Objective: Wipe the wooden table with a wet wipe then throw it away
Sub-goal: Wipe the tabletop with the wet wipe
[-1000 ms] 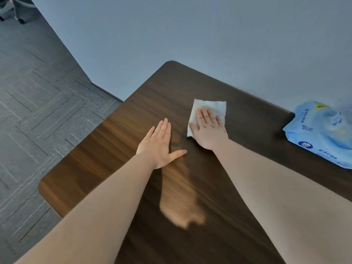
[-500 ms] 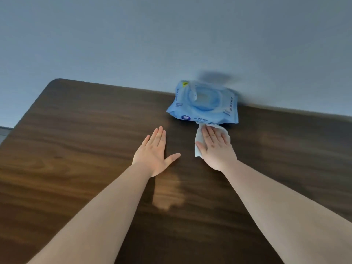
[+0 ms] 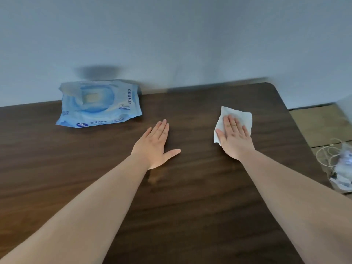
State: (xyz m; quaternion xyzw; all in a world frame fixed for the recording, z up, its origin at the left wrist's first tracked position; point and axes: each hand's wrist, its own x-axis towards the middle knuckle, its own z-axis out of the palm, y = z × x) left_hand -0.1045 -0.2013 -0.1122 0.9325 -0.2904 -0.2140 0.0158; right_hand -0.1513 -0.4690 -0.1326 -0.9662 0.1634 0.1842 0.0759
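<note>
A dark wooden table (image 3: 200, 187) fills the lower view and runs up to a grey wall. My right hand (image 3: 235, 139) lies flat on a white wet wipe (image 3: 241, 115) near the table's right rear corner and presses it against the wood. The wipe sticks out past the fingertips and to the left of the thumb. My left hand (image 3: 155, 146) rests flat on the bare table at the middle, fingers together and thumb out, holding nothing.
A blue pack of wet wipes (image 3: 99, 103) lies at the rear left against the wall. Beyond the table's right edge is a light wooden floor (image 3: 320, 124), and a clear bag with white cord (image 3: 341, 168) sits low at the far right.
My right hand has slid the wipe rightward along the table, away from the blue pack. My view has swung right, so the pack now sits at the left. The left hand stays flat.
</note>
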